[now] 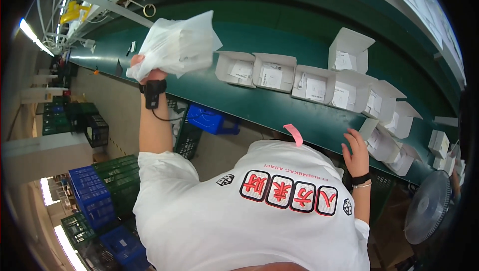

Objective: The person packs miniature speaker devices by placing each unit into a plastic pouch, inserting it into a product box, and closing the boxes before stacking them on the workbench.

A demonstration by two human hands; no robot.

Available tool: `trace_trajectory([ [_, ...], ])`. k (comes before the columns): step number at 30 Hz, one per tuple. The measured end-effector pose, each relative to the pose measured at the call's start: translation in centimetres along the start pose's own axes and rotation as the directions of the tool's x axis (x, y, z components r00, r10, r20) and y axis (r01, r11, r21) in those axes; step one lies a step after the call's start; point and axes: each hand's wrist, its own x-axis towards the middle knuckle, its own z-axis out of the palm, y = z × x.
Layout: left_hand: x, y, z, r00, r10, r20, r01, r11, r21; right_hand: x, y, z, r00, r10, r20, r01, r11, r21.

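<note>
My left hand point(147, 71) is closed on the gathered end of a white translucent plastic bag point(184, 44), raised over the green work surface. Something pale and bulky shows through the bag, but its kind is hidden. My right hand point(356, 157) holds nothing, its fingers spread, beside the nearest of several open white boxes. Those boxes stand in a bent row along the surface. One open box point(262, 74) contains folded white paper, and another box point(313, 84) has paper with a small white coiled item. A separate open box point(349, 51) stands behind the row.
The green conveyor-like table point(219, 94) runs across in front of me. A clear round fan point(425, 206) and closed white boxes point(439, 144) are at the right. Under the table edge is a blue crate point(205, 119). Stacked blue crates point(92, 191) stand on the left floor.
</note>
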Motion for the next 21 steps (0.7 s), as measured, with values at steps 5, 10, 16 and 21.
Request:
trace_trajectory([
  [5,-4.7,-7.1,3.0,0.948,-0.06,0.313,0.137,0.963,-0.23,-0.1,0.5,-0.5,0.997,-0.074,-0.018,0.074,0.997,0.027],
  [10,-10.9,-14.8,9.3,0.905,-0.188,0.382,0.352,0.837,-0.42,-3.0,3.1,-2.4,0.991,-0.12,-0.055,0.124,0.989,0.083],
  [16,-14.1,-23.1,18.3,0.854,-0.288,0.434,0.447,0.832,-0.328,-7.3,7.8,-6.3,0.999,0.009,0.047,-0.024,0.937,0.348],
  [21,-17.0,-31.0,28.3,0.784,-0.583,0.215,0.493,0.794,0.356,-7.4,8.7,-9.3,0.995,-0.093,0.041,0.054,0.83,0.555],
])
